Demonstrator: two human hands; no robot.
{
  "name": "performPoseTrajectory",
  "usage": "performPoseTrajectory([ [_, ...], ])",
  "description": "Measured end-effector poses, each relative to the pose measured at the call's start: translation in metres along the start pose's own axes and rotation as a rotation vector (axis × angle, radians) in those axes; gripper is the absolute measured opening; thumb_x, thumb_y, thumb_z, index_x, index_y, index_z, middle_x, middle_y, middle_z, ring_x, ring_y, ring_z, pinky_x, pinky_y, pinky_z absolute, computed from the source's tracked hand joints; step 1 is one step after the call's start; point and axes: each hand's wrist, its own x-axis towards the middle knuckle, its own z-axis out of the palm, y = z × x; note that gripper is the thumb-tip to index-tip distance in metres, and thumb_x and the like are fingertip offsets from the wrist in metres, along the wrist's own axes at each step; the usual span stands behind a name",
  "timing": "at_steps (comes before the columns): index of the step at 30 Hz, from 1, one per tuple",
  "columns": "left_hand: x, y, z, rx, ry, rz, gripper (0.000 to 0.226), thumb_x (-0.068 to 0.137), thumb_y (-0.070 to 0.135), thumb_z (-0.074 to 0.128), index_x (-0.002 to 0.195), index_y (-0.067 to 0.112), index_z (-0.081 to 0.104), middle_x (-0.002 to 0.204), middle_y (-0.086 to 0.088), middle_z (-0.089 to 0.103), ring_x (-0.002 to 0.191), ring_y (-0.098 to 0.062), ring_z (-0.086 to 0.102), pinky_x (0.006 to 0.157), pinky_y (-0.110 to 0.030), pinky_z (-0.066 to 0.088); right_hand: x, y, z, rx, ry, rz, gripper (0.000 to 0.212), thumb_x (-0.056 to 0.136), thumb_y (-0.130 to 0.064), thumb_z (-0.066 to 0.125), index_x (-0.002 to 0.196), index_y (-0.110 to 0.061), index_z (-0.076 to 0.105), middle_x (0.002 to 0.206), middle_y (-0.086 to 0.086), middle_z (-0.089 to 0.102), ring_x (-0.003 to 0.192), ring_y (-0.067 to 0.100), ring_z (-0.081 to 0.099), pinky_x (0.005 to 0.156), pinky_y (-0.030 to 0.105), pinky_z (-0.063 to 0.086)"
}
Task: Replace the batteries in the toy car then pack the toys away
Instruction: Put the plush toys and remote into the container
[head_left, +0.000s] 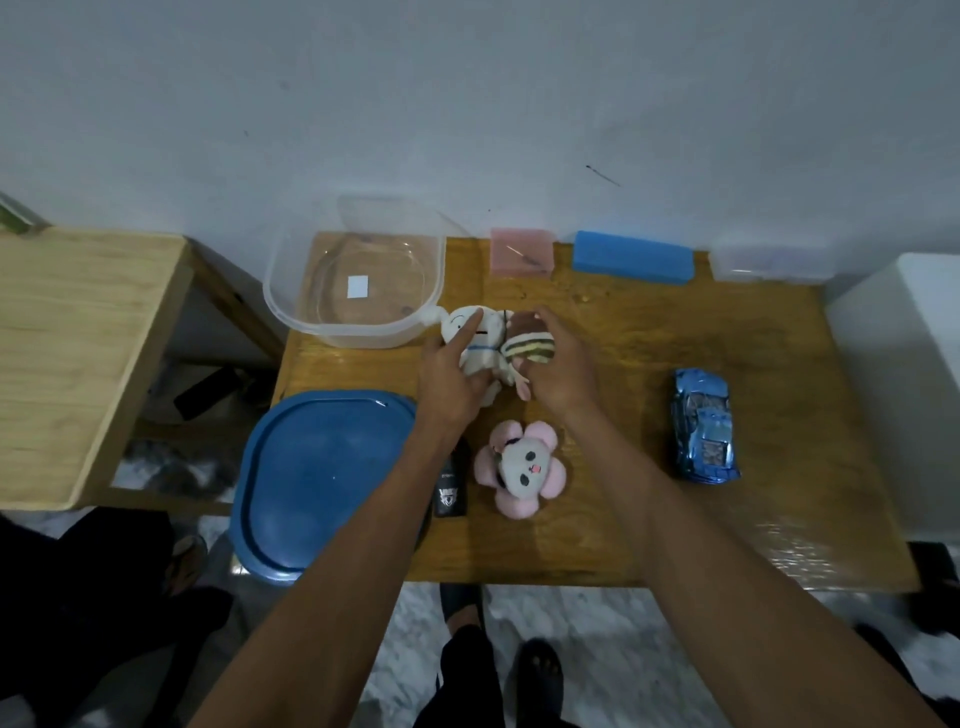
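So both hands (452, 374) (558, 364) hold the plush toys (498, 343) mid-frame, the clear tub (358, 280) just up-left, nearer the left one.

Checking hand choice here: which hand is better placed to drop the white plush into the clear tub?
Left. The left hand already grips the white plush beside the clear tub; the right hand holds the striped plush, farther away.

One head-worn wide-angle camera looks steeply down and forward over the wooden table (649, 415). The wall behind fills the upper frame.
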Motion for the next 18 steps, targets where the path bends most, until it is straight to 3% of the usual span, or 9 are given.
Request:
performPoseTrajectory([
  [3, -0.005, 0.026, -0.001, -0.064, 0.025, 0.026, 0.074, 0.081, 0.009, 0.08, 0.148, 0.024, 0.052, 0.14, -0.015, 0.052, 0.128, -0.026, 0.05, 0.105, -0.033, 0.045, -0.006, -0.01, -0.027, 0.01, 0.025, -0.052, 0.073, 0.084, -0.014, 0.077, 0.146, -0.036, 0.044, 0.131, -0.003, 0.058, 0.114, 0.016, 0.057, 0.094, 0.039, 0.055],
  [6, -0.005, 0.053, -0.009, -0.112, 0.064, 0.069, 0.074, 0.081, 0.011, 0.08, 0.148, 0.023, 0.051, 0.14, -0.015, 0.052, 0.129, -0.026, 0.05, 0.108, -0.038, 0.045, -0.008, -0.028, -0.049, 0.109, 0.026, -0.119, 0.074, 0.084, -0.007, 0.075, 0.146, -0.035, 0.045, 0.12, -0.009, 0.056, 0.107, 0.012, 0.059, 0.089, 0.038, 0.058],
  [9, 0.003, 0.073, -0.028, -0.108, 0.102, 0.095, 0.075, 0.082, 0.016, 0.08, 0.149, 0.026, 0.05, 0.133, -0.015, 0.054, 0.124, -0.025, 0.051, 0.104, -0.036, 0.045, -0.006, -0.051, -0.06, 0.138, 0.037, -0.167, 0.078, 0.083, -0.011, 0.076, 0.148, -0.038, 0.042, 0.133, -0.003, 0.057, 0.112, 0.015, 0.061, 0.092, 0.04, 0.058],
  [12, 0.019, 0.079, -0.06, -0.089, 0.145, 0.143, 0.077, 0.08, 0.021, 0.081, 0.149, 0.027, 0.05, 0.132, -0.012, 0.058, 0.12, -0.021, 0.054, 0.097, -0.029, 0.047, 0.001, -0.082, -0.059, 0.16, 0.028, -0.242, 0.076, 0.084, -0.017, 0.077, 0.149, -0.034, 0.042, 0.137, -0.002, 0.057, 0.113, 0.012, 0.06, 0.094, 0.03, 0.055],
  [15, 0.038, 0.071, -0.096, -0.073, 0.2, 0.167, 0.078, 0.078, 0.022, 0.081, 0.149, 0.026, 0.05, 0.131, -0.003, 0.061, 0.115, -0.01, 0.054, 0.091, -0.018, 0.045, 0.011, -0.115, -0.044, 0.178, 0.03, -0.287, 0.076, 0.083, -0.019, 0.077, 0.148, -0.035, 0.043, 0.134, -0.001, 0.06, 0.108, 0.01, 0.061, 0.087, 0.019, 0.054],
  [18, 0.059, 0.049, -0.128, -0.048, 0.242, 0.101, 0.076, 0.08, 0.02, 0.081, 0.148, 0.03, 0.05, 0.133, -0.004, 0.061, 0.116, -0.014, 0.056, 0.094, -0.028, 0.046, 0.028, -0.141, -0.014, 0.18, -0.008, -0.268, 0.075, 0.083, -0.013, 0.071, 0.149, -0.035, 0.042, 0.125, -0.005, 0.061, 0.1, 0.01, 0.063, 0.076, 0.014, 0.055],
])
